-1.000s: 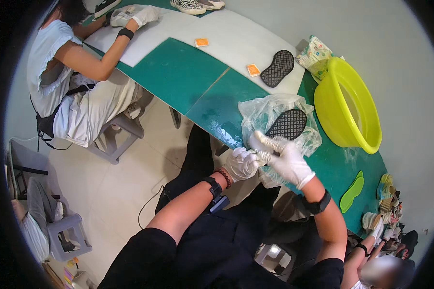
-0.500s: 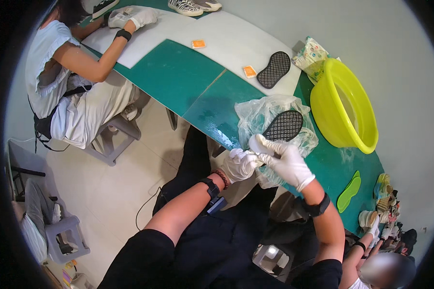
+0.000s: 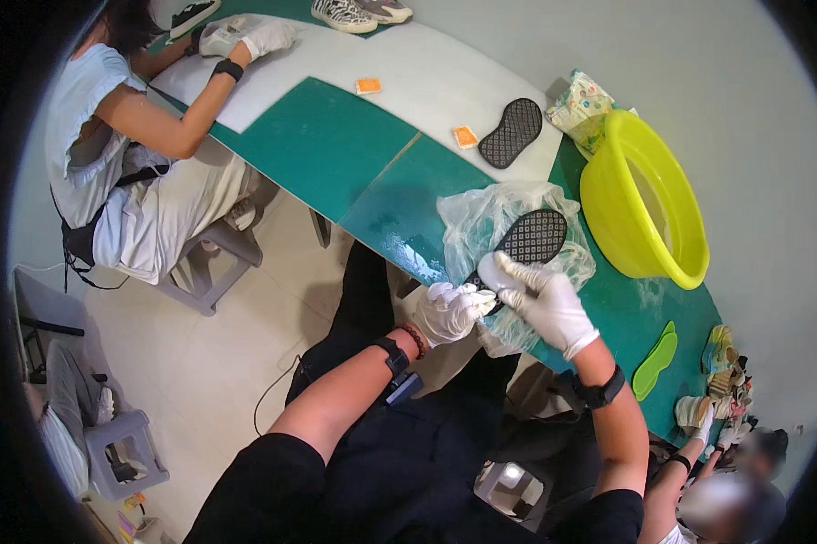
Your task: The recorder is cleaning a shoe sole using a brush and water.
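A black shoe sole (image 3: 534,237) with a diamond-patterned tread lies tread up on a crumpled clear plastic bag (image 3: 467,218) at the table's edge. My left hand (image 3: 452,314), in a white glove, is closed on the sole's near end. Also gloved, my right hand (image 3: 555,315) pinches a smooth white rounded piece (image 3: 497,272) against the sole's middle. I cannot tell exactly what that piece is; fingers cover part of it. The sole's near end is mostly hidden by my hands.
A yellow-green basin (image 3: 639,204) stands right of the bag. Another black sole (image 3: 512,133) lies behind on a white sheet, by orange packets (image 3: 464,137). A green insole (image 3: 655,363) is at right. A gloved co-worker (image 3: 145,118) sits far left; others are lower right.
My right hand has shifted slightly right and down, and the white piece now sits further along the sole, showing more of its surface. My left hand stays at the sole's near end.
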